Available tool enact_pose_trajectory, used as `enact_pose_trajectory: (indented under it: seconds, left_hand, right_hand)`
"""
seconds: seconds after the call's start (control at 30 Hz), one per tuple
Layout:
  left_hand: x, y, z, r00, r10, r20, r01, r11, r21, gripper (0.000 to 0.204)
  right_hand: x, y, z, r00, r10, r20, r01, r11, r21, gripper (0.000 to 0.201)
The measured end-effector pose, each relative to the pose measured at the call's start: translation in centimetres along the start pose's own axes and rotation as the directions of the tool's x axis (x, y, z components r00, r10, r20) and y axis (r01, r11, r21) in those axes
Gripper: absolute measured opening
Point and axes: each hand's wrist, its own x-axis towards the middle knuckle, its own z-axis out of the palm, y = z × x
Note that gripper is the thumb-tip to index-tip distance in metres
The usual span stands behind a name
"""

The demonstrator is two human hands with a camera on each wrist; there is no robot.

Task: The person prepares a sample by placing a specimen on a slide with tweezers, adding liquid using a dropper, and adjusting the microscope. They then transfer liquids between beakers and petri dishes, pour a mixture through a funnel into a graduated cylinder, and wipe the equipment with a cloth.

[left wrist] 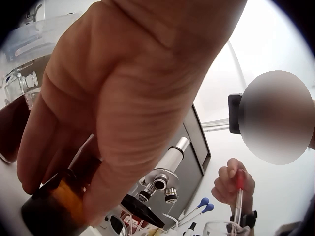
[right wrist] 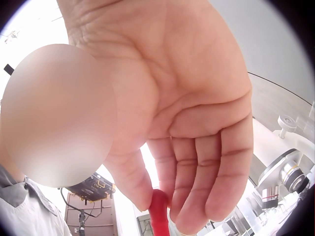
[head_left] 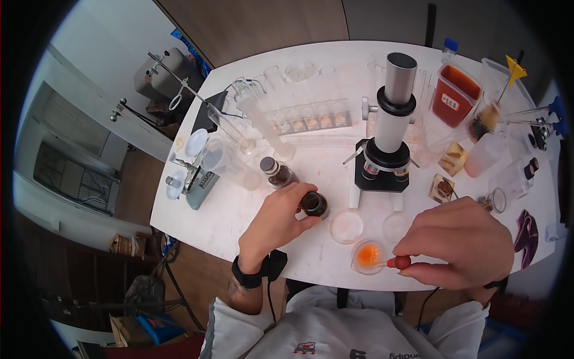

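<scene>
My left hand (head_left: 276,214) grips a small brown glass bottle (head_left: 314,205) with an uncovered mouth, thumb on the near side. In the left wrist view the amber glass (left wrist: 69,196) shows between thumb and fingers. My right hand (head_left: 459,242) pinches the red rubber bulb (head_left: 402,262) of a dropper between thumb and index finger; the bulb also shows in the right wrist view (right wrist: 159,211). The dropper's glass tip points left, into a small round dish (head_left: 357,264) that holds orange liquid (head_left: 369,254). A capped brown bottle (head_left: 278,173) stands just beyond my left hand.
A microscope (head_left: 388,128) stands beyond the dish, with two clear dishes (head_left: 347,226) in front of it. Left are a balance (head_left: 202,188), beakers and glass cylinders. A red-brown container (head_left: 455,96), specimen blocks (head_left: 452,159) and a purple leaf-like piece (head_left: 526,238) lie right.
</scene>
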Motion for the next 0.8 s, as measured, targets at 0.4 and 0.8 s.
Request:
enact_pose_trajectory:
  seconds: [0.4, 0.8]
  left_hand:
    - [1.8, 0.5, 1.2, 0.965, -0.016, -0.263, 0.022, 1.000, 0.021, 0.057]
    - [0.8, -1.0, -3.6, 0.774, 0.137, -0.618, -0.018, 0.981, 0.194, 0.027]
  right_hand:
    - [0.1, 0.0, 0.3, 1.000, 0.031, 0.003, -0.031, 1.000, -0.002, 0.021]
    - [0.2, 0.1, 0.4, 0.999, 0.044, -0.011, -0.045, 0.999, -0.007, 0.020]
